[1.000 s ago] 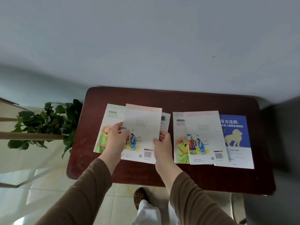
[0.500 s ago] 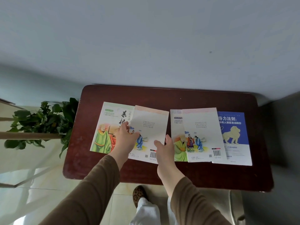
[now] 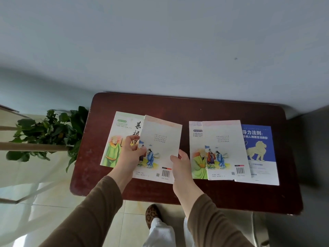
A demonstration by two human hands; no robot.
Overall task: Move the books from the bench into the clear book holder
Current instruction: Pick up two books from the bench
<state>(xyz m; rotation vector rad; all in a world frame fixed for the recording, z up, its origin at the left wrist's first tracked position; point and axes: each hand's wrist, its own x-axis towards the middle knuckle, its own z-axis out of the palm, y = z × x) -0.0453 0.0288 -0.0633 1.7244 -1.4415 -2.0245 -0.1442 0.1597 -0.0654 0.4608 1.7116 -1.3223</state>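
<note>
Several books lie on a dark red wooden bench [image 3: 187, 107]. My left hand [image 3: 130, 154] and my right hand [image 3: 181, 164] both grip a pale book with a barcode [image 3: 162, 139], its back cover up, lifted and tilted off the bench. Under its left side lies a green-cover book [image 3: 117, 138]. To the right lie another green-cover book [image 3: 196, 155], a second pale barcode book [image 3: 224, 148] overlapping it, and a blue lion book [image 3: 260, 150]. No clear book holder is in view.
A potted green plant [image 3: 51, 132] stands left of the bench beside wooden rails [image 3: 26, 148]. A pale wall [image 3: 160, 50] rises right behind the bench. Tiled floor and my leopard-print shoe [image 3: 153, 215] show below the front edge.
Both hands have lifted the pale barcode book and shifted it right and toward me, uncovering more of the green-cover book beneath. The other books have stayed put.
</note>
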